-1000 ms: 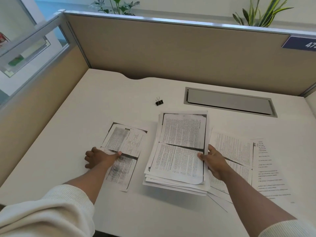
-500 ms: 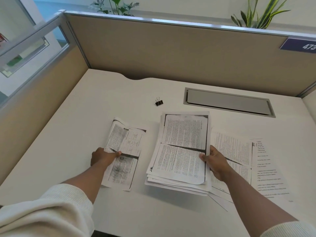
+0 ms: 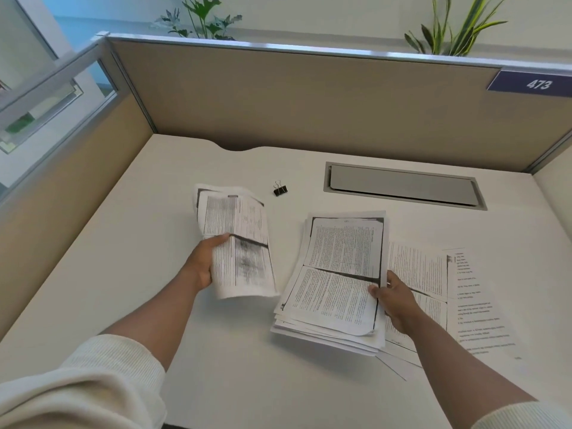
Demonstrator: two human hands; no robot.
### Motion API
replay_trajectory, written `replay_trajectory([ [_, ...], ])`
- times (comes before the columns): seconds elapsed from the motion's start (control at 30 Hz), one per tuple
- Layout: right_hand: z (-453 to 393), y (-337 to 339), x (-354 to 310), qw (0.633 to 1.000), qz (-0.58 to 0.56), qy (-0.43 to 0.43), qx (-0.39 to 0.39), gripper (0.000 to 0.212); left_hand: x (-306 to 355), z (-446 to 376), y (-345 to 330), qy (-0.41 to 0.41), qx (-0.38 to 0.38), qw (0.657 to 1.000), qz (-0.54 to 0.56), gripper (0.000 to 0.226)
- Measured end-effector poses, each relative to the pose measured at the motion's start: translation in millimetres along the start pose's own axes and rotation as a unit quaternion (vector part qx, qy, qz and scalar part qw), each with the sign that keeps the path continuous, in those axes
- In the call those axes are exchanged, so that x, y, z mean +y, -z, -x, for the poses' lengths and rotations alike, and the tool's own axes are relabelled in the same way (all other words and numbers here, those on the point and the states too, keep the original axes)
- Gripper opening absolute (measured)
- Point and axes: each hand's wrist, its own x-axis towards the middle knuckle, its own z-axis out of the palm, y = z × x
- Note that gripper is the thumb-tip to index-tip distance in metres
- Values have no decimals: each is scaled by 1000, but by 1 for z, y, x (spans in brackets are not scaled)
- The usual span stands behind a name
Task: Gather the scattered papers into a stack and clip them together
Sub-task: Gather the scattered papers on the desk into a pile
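Head camera view of a white desk (image 3: 192,351) inside a beige cubicle. The left hand (image 3: 202,267) pinches a loose sheet (image 3: 240,246) by its left edge, lifted and curling off the desk near its middle, probably on its way to the pile. The right hand (image 3: 394,300) grips the right edge of the gathered stack (image 3: 337,283), thumb on top, raising that side, likely to steady it. More sheets (image 3: 433,274) lie flat beneath and beyond it toward the desk's right edge. A black binder clip (image 3: 280,189) waits, untouched, toward the back edge. A grey cable hatch (image 3: 402,187) sits at the back right. Plants (image 3: 201,17) rise behind the partition (image 3: 309,97), which bears a plate reading 473 (image 3: 538,84).
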Motion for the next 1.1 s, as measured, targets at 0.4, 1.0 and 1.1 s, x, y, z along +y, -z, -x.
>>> replay_trajectory([
  [0.4, -2, -4, -11, 999, -24, -9, -41, 31, 11, 1, -84, 24, -148, 984, -100, 47],
  [1.0, 7, 1, -32, 985, -88, -11, -145, 38, -20, 3, -112, 39, -138, 956, -255, 47],
  [1.1, 7, -3, -36, 989, -86, -9, -118, 33, -23, 3, -119, 11, -131, 961, -244, 51],
])
